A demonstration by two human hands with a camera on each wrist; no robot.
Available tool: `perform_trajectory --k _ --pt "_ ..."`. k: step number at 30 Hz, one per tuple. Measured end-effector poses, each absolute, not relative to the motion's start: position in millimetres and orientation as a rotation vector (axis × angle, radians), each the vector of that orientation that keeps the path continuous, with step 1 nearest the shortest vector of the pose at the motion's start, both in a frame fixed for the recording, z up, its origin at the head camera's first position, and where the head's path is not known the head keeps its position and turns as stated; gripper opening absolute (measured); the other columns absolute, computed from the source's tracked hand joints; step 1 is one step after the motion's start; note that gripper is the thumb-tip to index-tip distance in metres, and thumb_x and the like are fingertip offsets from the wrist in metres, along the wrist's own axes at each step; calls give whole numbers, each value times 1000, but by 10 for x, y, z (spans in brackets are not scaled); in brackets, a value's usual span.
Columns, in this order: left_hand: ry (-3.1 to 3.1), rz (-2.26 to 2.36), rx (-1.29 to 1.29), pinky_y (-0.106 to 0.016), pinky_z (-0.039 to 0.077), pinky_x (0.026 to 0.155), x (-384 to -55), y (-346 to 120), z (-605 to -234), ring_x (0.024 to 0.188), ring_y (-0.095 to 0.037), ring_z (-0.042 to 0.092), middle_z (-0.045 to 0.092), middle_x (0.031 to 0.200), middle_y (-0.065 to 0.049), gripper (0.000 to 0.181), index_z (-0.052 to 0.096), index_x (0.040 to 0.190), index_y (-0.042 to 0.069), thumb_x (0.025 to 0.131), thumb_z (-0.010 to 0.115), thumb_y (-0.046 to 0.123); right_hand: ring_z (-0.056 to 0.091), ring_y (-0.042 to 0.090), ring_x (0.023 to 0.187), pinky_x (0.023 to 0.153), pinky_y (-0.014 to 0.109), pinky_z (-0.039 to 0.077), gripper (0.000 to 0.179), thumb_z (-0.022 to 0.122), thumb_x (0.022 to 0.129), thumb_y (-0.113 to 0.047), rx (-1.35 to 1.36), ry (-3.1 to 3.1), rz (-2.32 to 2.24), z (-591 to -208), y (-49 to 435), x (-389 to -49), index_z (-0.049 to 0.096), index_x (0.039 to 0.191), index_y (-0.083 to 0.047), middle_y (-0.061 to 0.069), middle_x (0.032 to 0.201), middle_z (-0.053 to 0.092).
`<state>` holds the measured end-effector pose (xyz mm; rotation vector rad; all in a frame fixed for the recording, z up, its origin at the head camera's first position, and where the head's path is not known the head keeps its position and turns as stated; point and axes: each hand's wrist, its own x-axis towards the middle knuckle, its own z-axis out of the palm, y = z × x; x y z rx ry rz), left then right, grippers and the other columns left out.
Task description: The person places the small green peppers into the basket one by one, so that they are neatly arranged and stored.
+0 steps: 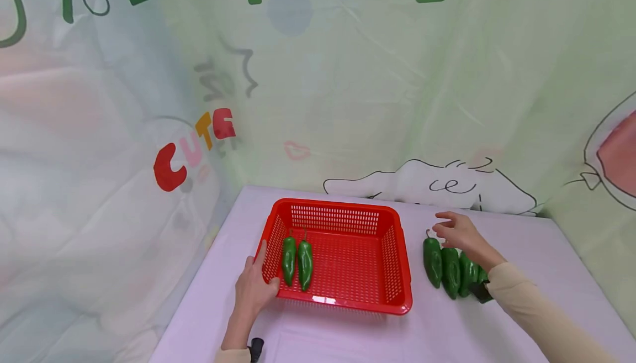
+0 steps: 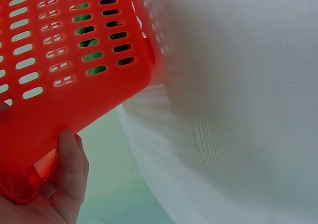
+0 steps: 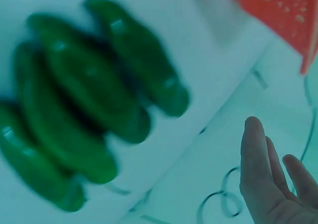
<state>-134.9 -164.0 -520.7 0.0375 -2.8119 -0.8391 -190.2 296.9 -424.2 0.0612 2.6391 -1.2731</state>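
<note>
A red plastic basket (image 1: 348, 263) with slotted walls stands on the table, and two green chili peppers (image 1: 305, 263) lie side by side at its left end. My left hand (image 1: 254, 288) grips the basket's rim at the near left corner; in the left wrist view, fingers (image 2: 69, 169) lie against the red rim. Right of the basket, several green peppers (image 1: 450, 272) lie in a row. Over their far ends hovers my right hand (image 1: 459, 233), holding nothing. In the right wrist view its fingers (image 3: 256, 159) are apart from the peppers (image 3: 89, 80).
A pale cloth-covered table (image 1: 308, 341) carries everything. Printed curtains (image 1: 348, 103) rise behind it and along its sides. A dark wrist strap piece (image 1: 481, 291) on the right arm partly covers the rightmost peppers.
</note>
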Motion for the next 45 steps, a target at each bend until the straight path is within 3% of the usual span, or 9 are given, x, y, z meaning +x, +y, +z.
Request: perform_trajectory --k 9,16,22,33,39,45 --pt "-2828 -844 28 -45 52 69 -1347 -1636 -5189 74 -25 54 53 101 -17 87 36 153 11 72 66 17 51 54 116 80 44 56 63 47 100 -23 194 2679 -1168 -4392 3577 -1733 27 140 22 46 133 39" --pt "-2832 -852 43 -46 53 71 -1334 -1639 -5199 75 -25 54 52 102 -17 87 36 153 11 72 65 18 57 52 105 77 46 56 62 48 98 -24 235 2716 -1063 -4568 3950 -1529 31 134 24 49 127 40" --pt "-2826 -852 43 -45 52 70 -1334 -1631 -5189 74 -24 53 52 100 -15 88 35 154 11 72 66 18 52 56 108 79 48 56 64 49 100 -25 297 2665 -1077 -4703 4171 -1402 29 135 24 51 129 35" --pt "-2821 -857 46 -43 51 69 -1334 -1637 -5182 73 -23 52 52 100 -15 87 35 154 11 72 66 18 62 41 97 75 44 57 63 47 100 -23 326 2573 -1184 -4927 4235 -1461 27 134 26 48 121 45" --pt "-2830 -848 45 -38 49 65 -1333 -1632 -5186 69 -19 49 51 98 -13 88 36 153 11 72 67 19 60 46 98 76 44 57 65 46 99 -22 368 2538 -1190 -4973 4170 -1508 23 135 27 49 124 41" --pt "-2822 -859 47 -42 52 68 -1333 -1621 -5178 71 -22 51 52 100 -16 86 37 153 11 71 66 18 59 51 104 76 45 56 70 48 97 -25 383 2524 -1184 -5033 4149 -1567 21 135 28 49 126 41"
